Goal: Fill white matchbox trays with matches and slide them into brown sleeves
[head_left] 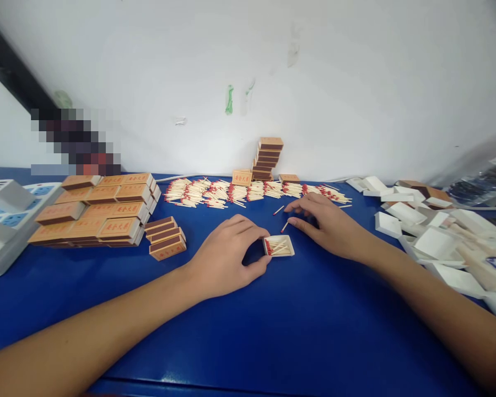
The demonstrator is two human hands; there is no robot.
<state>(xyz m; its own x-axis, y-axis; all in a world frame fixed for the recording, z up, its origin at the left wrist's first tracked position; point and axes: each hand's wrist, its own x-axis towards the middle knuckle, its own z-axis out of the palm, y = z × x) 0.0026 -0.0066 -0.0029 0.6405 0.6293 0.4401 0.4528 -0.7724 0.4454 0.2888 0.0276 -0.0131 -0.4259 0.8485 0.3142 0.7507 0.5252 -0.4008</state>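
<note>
A small white matchbox tray [279, 246] with several red-tipped matches in it lies on the blue table [248, 331]. My left hand [227, 256] grips the tray's left end between thumb and fingers. My right hand [326, 220] rests just right of the tray, fingers stretched toward two loose matches [284, 226] on the table. A long heap of loose matches [252, 192] runs along the back of the table.
Stacked brown matchboxes [99, 212] fill the left, with three more [165, 237] beside them and a small tower [268, 159] at the back wall. Empty white trays [430, 231] pile up on the right. A white power strip [8, 215] sits far left.
</note>
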